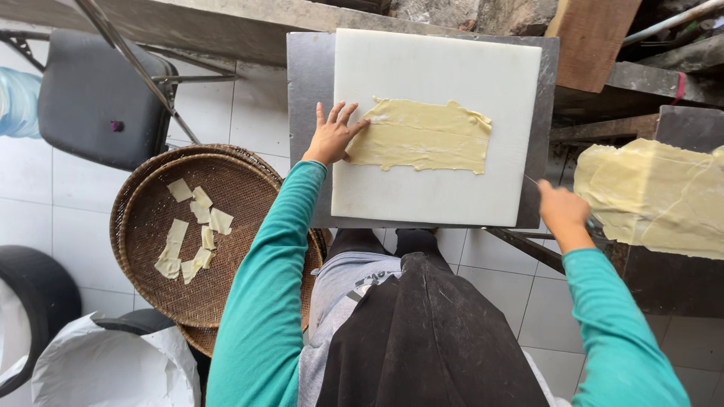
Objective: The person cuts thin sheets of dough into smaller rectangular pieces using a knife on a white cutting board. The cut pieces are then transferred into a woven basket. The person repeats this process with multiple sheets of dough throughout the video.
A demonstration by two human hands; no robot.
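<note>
The floor is of pale tiles, and over it stands a grey metal bench which carries a white cutting board. On the board lies a thin sheet of yellow dough, a long rectangle with uneven edges. The left hand lies flat with spread fingers on the left end of the sheet and presses it down. The right hand is beside the right edge of the board, closed around a thin tool that looks like a blade; only a small part of it is visible. To the right, more dough sheets lie on a dark surface. On the left, a round woven tray holds small cut pieces of dough.

I think the thin sheet can tear or wrinkle if the left hand pulls it. The blade could also come close to the spread fingers.

No package, label or sign is visible.
</note>
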